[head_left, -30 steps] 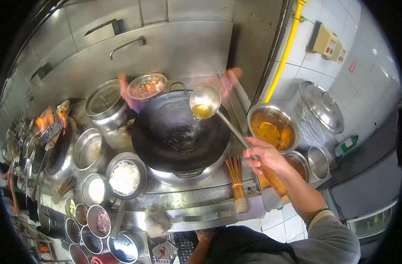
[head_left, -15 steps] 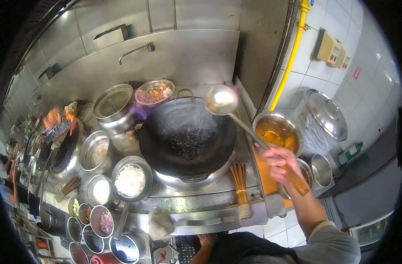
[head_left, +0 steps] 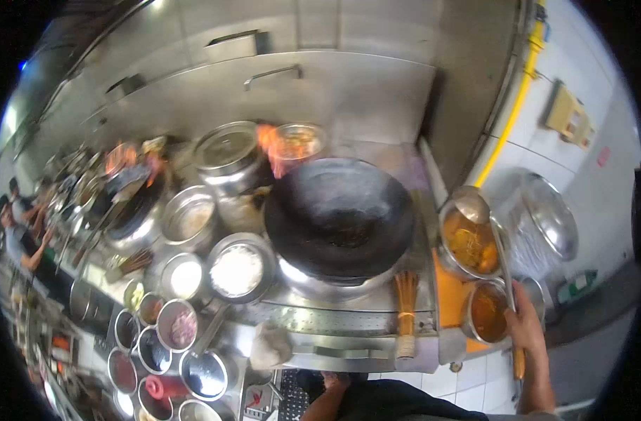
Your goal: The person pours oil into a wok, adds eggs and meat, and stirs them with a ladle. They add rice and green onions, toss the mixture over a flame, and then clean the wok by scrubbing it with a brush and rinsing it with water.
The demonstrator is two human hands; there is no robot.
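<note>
My right hand (head_left: 526, 321) is closed round the handle of a long metal ladle (head_left: 497, 235) with a wooden grip end. The ladle's bowl is over the far rim of a metal bowl of yellow-orange oil (head_left: 468, 245). Right beside my hand stands a smaller metal pot of reddish-brown liquid (head_left: 487, 309). A large dark wok (head_left: 338, 224) sits on the burner, its inside wet and shiny. My left hand (head_left: 336, 381) is low by my body below the counter's front edge, its fingers mostly hidden.
A bamboo brush (head_left: 406, 316) lies on the counter right of centre. Left of the wok are a pan of white food (head_left: 236, 270), a lidded pot (head_left: 227, 149) and several ingredient containers. Flames (head_left: 270, 144) rise behind the wok. Other people (head_left: 25, 231) stand far left.
My right hand has moved the ladle from above the wok's right side down and right to the oil bowl. The view has shifted, and flames now flare behind the wok.
</note>
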